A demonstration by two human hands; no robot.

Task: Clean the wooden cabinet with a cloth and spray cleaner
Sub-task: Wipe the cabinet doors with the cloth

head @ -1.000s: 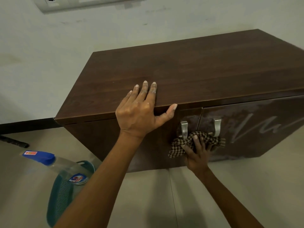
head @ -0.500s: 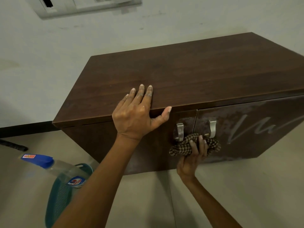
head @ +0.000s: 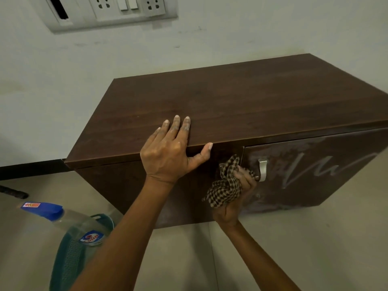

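Note:
A dark brown wooden cabinet (head: 241, 101) stands low against the wall. My left hand (head: 170, 152) lies flat on its top front edge, fingers spread, thumb over the edge. My right hand (head: 241, 185) grips a bunched brown checked cloth (head: 225, 185) against the cabinet front, at the seam between the two doors. The cloth hides the left door's handle; the right door's metal handle (head: 262, 170) shows beside my fingers. White smears and wavy streaks cover the right door (head: 327, 164). A clear spray cleaner bottle (head: 69, 221) with a blue cap stands at the lower left.
A teal plastic basket (head: 69, 261) sits on the tiled floor behind the bottle. A white switch and socket panel (head: 109, 11) is on the wall above. A dark skirting strip (head: 31, 168) runs along the wall's base at left.
My right hand has carried the cloth up and to the left, from under both handles onto the left handle and door seam. The left hand stays in place; the view has tilted upward.

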